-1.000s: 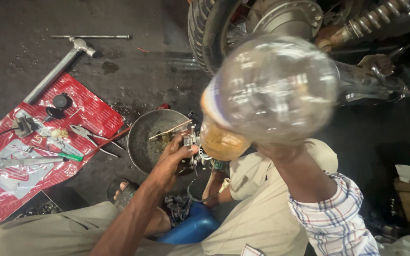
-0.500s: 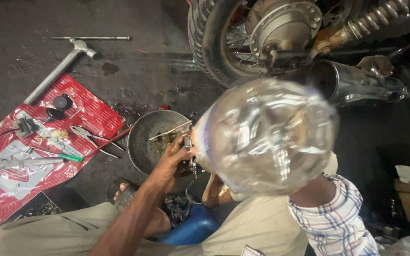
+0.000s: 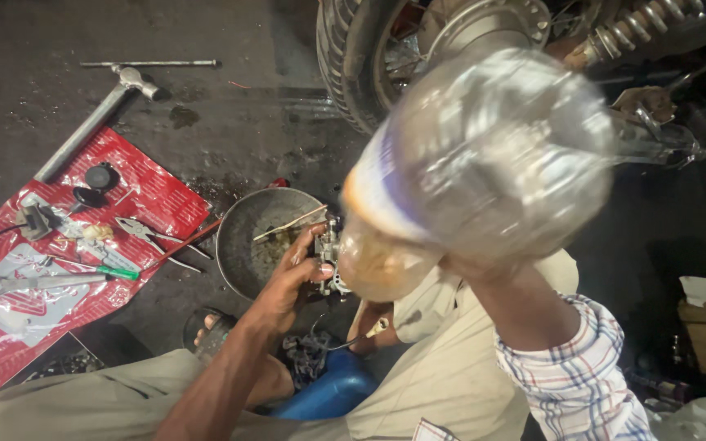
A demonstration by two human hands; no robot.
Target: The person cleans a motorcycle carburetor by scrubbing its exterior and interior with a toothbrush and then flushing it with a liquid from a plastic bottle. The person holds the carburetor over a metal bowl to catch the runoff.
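My left hand [image 3: 292,278] grips a small metal engine part [image 3: 328,255] held over the edge of a round metal pan [image 3: 243,245]. My right hand is mostly hidden behind a large clear plastic bottle [image 3: 484,163], which it holds tipped with its mouth down toward the metal part. Brownish liquid shows near the bottle's neck [image 3: 377,261]. My right sleeve [image 3: 565,367] is checked. The bottle is blurred and fills the middle of the view.
A red plastic sheet [image 3: 149,192] at left carries pliers [image 3: 153,237], a green-handled screwdriver [image 3: 108,269], a spanner and small parts. A long T-handled wrench [image 3: 96,114] lies on the dark floor. A motorcycle rear wheel [image 3: 361,57] and exhaust stand behind. A blue container [image 3: 328,392] sits between my knees.
The bottle has swung down and tilted further, its neck now close to the metal part. My left hand has stayed at the pan's edge.
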